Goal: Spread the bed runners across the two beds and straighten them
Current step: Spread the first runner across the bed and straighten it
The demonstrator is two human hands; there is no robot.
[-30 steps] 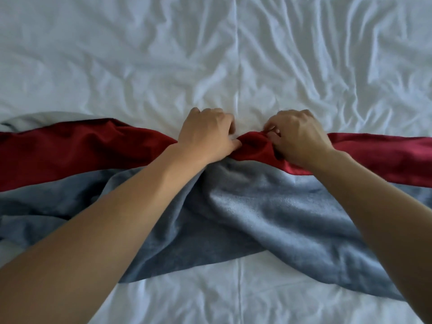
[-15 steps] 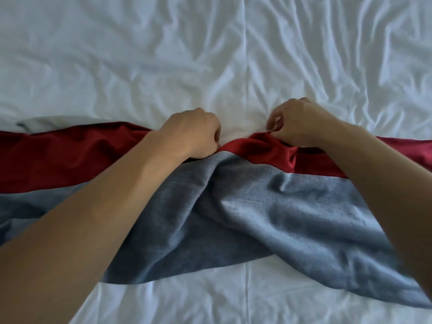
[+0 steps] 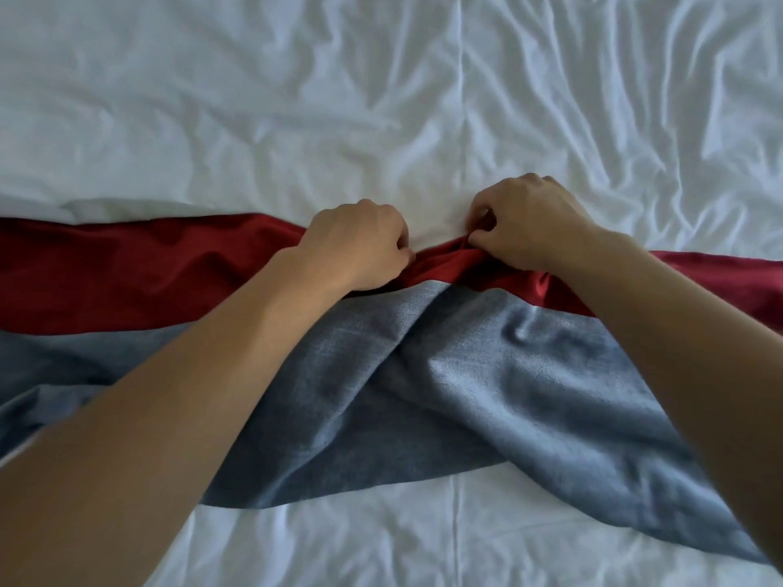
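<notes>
From the head camera, the bed runner [image 3: 487, 374], red along its far band and grey-blue nearer, lies with its long axis crosswise over the white bedsheet [image 3: 254, 99], bunched where the seam between the two beds [image 3: 459, 99] runs. The left hand [image 3: 360, 247] and right hand [image 3: 529, 224] flank that seam, fingers [image 3: 478, 213] curled, gripping the red far edge; the slack lies between them.
</notes>
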